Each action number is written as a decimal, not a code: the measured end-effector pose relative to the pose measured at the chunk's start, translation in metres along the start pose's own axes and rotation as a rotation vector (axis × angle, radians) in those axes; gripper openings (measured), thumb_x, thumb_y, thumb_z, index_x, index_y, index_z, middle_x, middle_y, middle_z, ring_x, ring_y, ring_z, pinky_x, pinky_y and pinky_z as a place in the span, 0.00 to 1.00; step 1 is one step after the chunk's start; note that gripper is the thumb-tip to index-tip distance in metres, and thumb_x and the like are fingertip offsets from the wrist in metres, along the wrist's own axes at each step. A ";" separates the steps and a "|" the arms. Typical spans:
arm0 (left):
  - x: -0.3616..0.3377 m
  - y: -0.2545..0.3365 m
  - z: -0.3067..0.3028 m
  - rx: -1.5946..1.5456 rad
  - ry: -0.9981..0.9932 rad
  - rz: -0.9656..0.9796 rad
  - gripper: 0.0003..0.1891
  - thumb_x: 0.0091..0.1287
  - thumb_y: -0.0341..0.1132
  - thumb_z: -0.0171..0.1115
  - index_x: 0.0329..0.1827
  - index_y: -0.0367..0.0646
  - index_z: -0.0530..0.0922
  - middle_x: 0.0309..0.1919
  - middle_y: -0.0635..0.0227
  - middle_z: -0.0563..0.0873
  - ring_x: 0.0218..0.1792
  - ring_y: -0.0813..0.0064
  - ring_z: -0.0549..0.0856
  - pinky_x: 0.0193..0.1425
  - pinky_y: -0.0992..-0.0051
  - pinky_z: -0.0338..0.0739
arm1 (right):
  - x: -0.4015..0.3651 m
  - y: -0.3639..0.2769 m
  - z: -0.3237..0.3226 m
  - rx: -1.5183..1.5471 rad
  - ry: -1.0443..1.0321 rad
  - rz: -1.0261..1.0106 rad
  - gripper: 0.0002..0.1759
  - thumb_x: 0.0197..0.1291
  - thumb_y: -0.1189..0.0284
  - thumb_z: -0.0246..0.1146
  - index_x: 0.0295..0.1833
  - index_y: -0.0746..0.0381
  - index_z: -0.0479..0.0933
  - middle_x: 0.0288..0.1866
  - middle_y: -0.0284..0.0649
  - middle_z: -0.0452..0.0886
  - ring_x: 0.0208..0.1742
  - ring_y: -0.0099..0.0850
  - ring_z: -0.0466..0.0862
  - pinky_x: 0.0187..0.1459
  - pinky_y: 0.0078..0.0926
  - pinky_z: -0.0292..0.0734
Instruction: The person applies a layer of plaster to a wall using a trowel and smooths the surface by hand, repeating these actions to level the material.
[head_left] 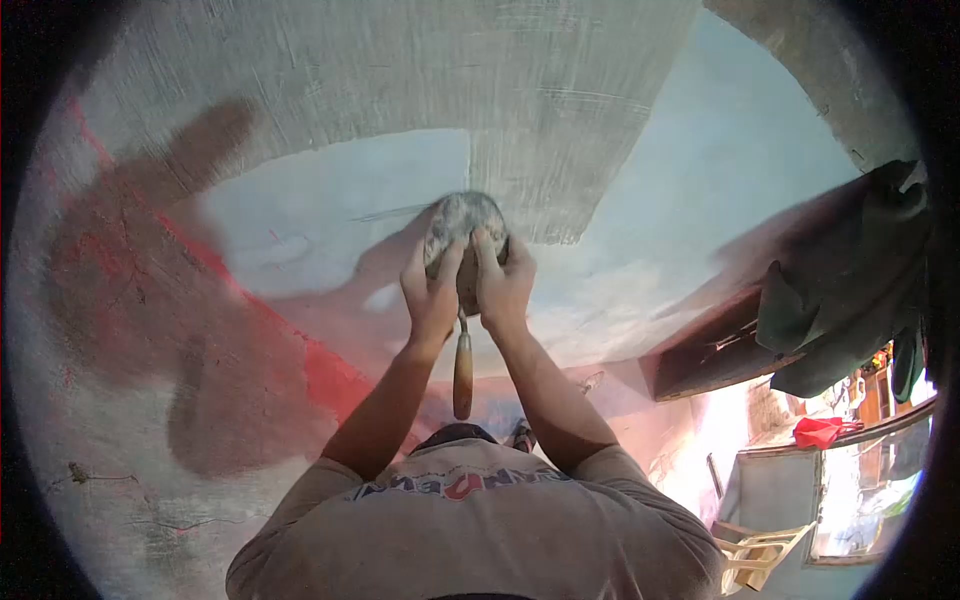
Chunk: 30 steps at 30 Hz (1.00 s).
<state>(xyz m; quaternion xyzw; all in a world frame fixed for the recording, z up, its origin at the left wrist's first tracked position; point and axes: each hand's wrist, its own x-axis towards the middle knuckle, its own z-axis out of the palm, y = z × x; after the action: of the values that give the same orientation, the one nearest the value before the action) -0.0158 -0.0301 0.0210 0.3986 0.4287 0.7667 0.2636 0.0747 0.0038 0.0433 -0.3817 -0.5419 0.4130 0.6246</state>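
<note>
In the middle of the head view, both my hands are raised to the wall and close together. My left hand (432, 290) is closed on the left side of a trowel, and my right hand (505, 285) grips its right side. The trowel's worn wooden handle (463, 375) hangs down between my wrists. A rounded, mottled grey-white piece (466, 218) shows above my fingertips, right at the wall face; I cannot tell whether it is the plaster-smeared blade or a separate thing. My fingers hide much of the metal.
The wall has rough grey plaster (380, 85) above and smoother pale blue patches (690, 190). A red stripe (330, 380) slants across its left side. Dark cloth (850, 270) hangs at right above a plastic chair (765, 555) and a red cloth (820, 432). My shadow falls on the left.
</note>
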 end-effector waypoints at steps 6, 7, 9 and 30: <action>0.014 0.040 0.014 0.074 0.007 0.067 0.14 0.75 0.31 0.67 0.57 0.30 0.84 0.48 0.65 0.91 0.50 0.77 0.87 0.60 0.73 0.80 | 0.012 -0.017 0.000 0.090 -0.065 0.007 0.12 0.74 0.69 0.69 0.47 0.70 0.84 0.33 0.36 0.85 0.36 0.18 0.78 0.38 0.25 0.75; 0.009 0.031 0.012 0.053 0.026 0.045 0.14 0.75 0.31 0.67 0.57 0.31 0.84 0.48 0.66 0.91 0.50 0.77 0.87 0.59 0.73 0.80 | 0.013 -0.022 0.000 0.088 -0.072 0.012 0.12 0.74 0.70 0.68 0.48 0.71 0.84 0.32 0.38 0.85 0.35 0.19 0.79 0.37 0.25 0.76; 0.003 0.009 0.009 0.005 0.052 0.030 0.13 0.75 0.31 0.67 0.57 0.31 0.84 0.46 0.66 0.91 0.49 0.77 0.87 0.58 0.73 0.80 | 0.003 -0.009 0.002 0.155 -0.027 0.024 0.13 0.73 0.70 0.69 0.47 0.71 0.84 0.32 0.37 0.85 0.35 0.18 0.78 0.37 0.25 0.75; 0.030 0.056 0.024 0.031 -0.006 0.110 0.14 0.74 0.32 0.68 0.56 0.32 0.83 0.47 0.66 0.90 0.49 0.77 0.86 0.58 0.72 0.80 | 0.026 -0.045 0.012 0.171 -0.031 -0.024 0.13 0.73 0.68 0.70 0.42 0.69 0.83 0.33 0.31 0.82 0.34 0.17 0.75 0.35 0.22 0.71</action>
<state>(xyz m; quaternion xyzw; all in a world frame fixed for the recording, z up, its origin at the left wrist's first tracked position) -0.0159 -0.0247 0.0890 0.4278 0.4173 0.7721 0.2161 0.0697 0.0117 0.0952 -0.3141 -0.5188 0.4559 0.6514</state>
